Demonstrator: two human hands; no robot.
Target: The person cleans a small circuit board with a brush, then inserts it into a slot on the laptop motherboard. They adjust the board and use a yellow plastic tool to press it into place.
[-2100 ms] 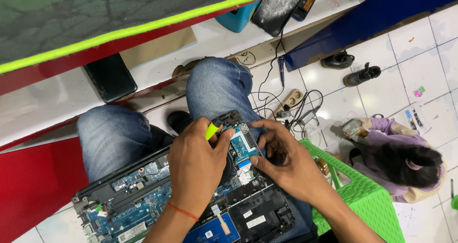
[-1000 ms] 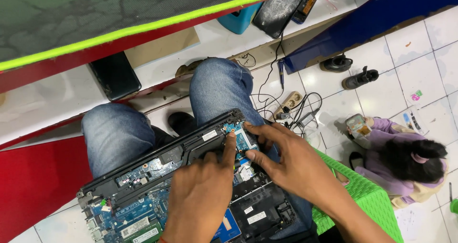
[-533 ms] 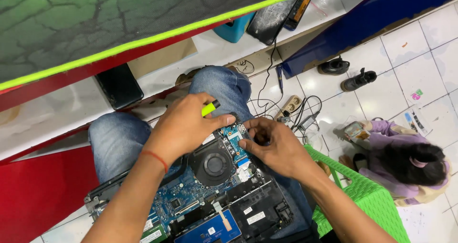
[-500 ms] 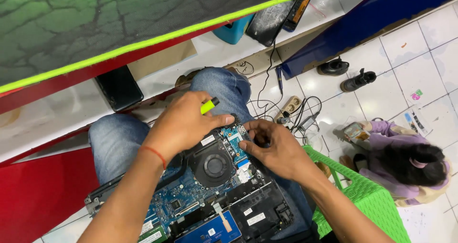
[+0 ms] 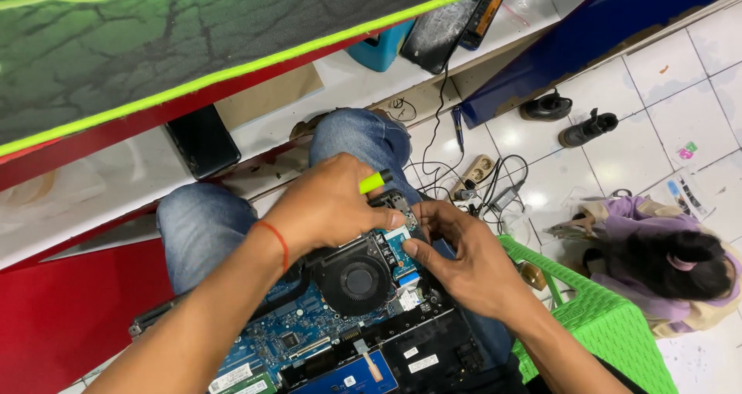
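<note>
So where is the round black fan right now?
In the head view, the round black fan sits in the opened laptop on the person's lap, just below the left hand and left of the right hand.

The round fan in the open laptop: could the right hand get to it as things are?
Probably yes. The right hand rests on the board right beside the fan, whose top is uncovered; the left hand lies above it, not over it.

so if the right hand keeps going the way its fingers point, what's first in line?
Likely the left hand: the right hand points up-left over the laptop board, fingertips near the left hand's fingers at the hinge corner. Depth unclear.
</note>
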